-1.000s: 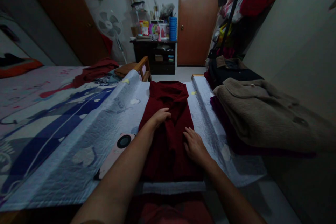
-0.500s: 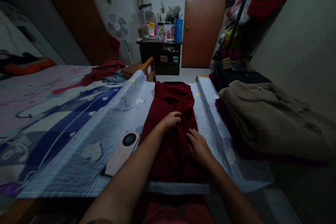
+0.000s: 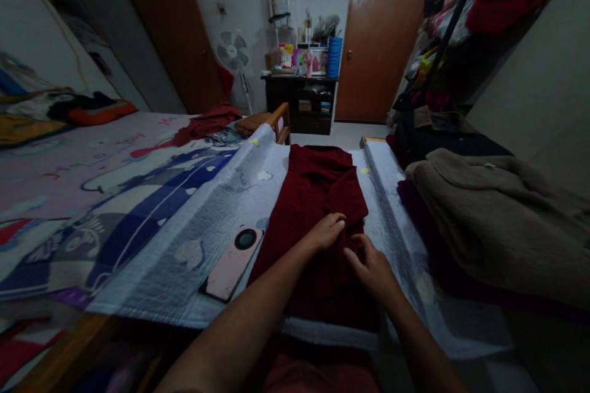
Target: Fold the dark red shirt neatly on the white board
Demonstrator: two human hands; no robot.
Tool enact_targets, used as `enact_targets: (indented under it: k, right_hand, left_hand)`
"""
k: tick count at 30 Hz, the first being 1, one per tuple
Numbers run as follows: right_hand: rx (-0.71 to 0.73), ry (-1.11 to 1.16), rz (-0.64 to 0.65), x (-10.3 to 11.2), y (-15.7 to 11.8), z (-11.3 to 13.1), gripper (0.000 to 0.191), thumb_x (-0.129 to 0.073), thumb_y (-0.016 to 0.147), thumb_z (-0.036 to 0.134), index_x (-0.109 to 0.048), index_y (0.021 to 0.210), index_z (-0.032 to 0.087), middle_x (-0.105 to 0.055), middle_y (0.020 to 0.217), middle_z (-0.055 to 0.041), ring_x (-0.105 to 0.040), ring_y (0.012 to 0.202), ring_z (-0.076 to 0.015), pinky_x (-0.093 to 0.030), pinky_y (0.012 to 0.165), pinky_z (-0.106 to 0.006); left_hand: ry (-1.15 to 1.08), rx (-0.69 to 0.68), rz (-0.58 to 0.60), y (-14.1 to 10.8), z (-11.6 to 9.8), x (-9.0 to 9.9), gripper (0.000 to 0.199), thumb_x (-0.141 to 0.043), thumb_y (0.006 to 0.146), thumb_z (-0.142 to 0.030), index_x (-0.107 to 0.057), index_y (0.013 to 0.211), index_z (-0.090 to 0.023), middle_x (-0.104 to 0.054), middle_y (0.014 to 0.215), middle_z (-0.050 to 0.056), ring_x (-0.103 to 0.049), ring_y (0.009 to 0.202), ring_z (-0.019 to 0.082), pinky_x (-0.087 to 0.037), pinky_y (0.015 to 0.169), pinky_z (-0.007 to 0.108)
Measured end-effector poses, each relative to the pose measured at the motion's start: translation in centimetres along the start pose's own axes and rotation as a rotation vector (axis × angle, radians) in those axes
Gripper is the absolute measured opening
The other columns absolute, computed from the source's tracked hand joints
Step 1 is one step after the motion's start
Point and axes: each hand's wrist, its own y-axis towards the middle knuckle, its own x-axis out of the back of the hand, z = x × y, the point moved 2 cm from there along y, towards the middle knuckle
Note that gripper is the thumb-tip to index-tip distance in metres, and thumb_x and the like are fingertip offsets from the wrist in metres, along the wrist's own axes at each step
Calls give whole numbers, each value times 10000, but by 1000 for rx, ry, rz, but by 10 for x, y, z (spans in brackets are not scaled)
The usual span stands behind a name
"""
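Note:
A dark red garment, folded into a long narrow shape, lies on the pale blue quilted cover in front of me. My left hand is on its middle, fingers closed together on the cloth. Close by, on the garment's right side, my right hand has its thumb and fingers apart, with the fingers bent. A folded part of the garment sticks out at its right edge, just beyond my hands. Left of the garment lies a pink phone with a round black camera ring.
Folded clothes are stacked at the right, with a brown fleece coat on top. To the left is a bed with a patterned blanket. Farther off stand a white fan, a dark cabinet and a wooden door.
The view has turned left, so everything sits farther right. My left hand has drawn nearer to me along the garment, and a fold now juts out at its right edge.

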Motion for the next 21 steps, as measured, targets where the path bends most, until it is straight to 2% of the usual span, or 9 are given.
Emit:
enact_targets:
  k: [4,8,10,12,14,16,19,21]
  right_hand:
    - [-43,13,40,-1,-7,-3,492,-534,821,423,-425,1235,181,-659,763,-21,-636,670,-218,-455,612,-302]
    - [-13,50,62,-3,-12,-10,670,-519,811,295,-269,1415,151,-680,992,-87,-658,863,-227,-484,739,-326]
    - [-19,31,73,-4,-15,-13,743,-522,816,269,-192,1474,165,-675,1064,-96,-660,901,-224,-484,764,-325]
    - [-45,-51,111,-4,-18,-16,773,-526,829,263,-155,1502,177,-690,1048,-96,-671,865,-226,-481,743,-320]
    - [-75,-200,170,-3,-22,-16,727,-530,842,263,-222,1495,174,-703,1022,-111,-677,852,-242,-471,730,-320]
    - [-89,-380,235,0,-27,-13,615,-538,850,273,-370,1434,178,-709,1015,-128,-676,883,-260,-456,734,-323]
    - [-94,-575,285,7,-32,-3,383,-540,865,300,-574,1234,203,-716,956,-120,-672,866,-255,-433,713,-311]
    - [-61,-594,252,12,-32,7,265,-521,883,302,-630,1106,209,-707,920,-103,-661,853,-237,-423,712,-300]
  left_hand:
    - [-11,-77,69,-19,-3,3,401,-427,857,-163,-560,1235,-145,-600,1272,88,-524,1201,181,-380,1055,318]
    - [16,-112,64,-33,-4,10,402,-395,858,-126,-572,1218,-158,-627,1242,70,-563,1154,162,-411,1026,299]
    - [106,-142,78,-40,-3,12,404,-423,847,-125,-571,1222,-159,-629,1239,69,-573,1136,164,-417,1017,296]
    - [262,-187,126,-48,-2,11,417,-500,825,-156,-566,1236,-160,-617,1255,79,-562,1150,190,-409,1026,318]
    - [436,-240,198,-57,-2,9,466,-592,793,-217,-557,1256,-173,-583,1302,91,-518,1211,230,-381,1055,363]
    - [575,-278,251,-67,-3,5,527,-647,769,-268,-540,1279,-184,-521,1377,104,-446,1290,266,-337,1088,411]
    - [684,-288,245,-78,-7,2,553,-645,781,-270,-510,1311,-185,-436,1453,119,-362,1356,291,-287,1110,468]
    - [692,-299,226,-85,-9,1,504,-625,799,-247,-524,1289,-187,-460,1430,114,-376,1346,281,-288,1108,465]
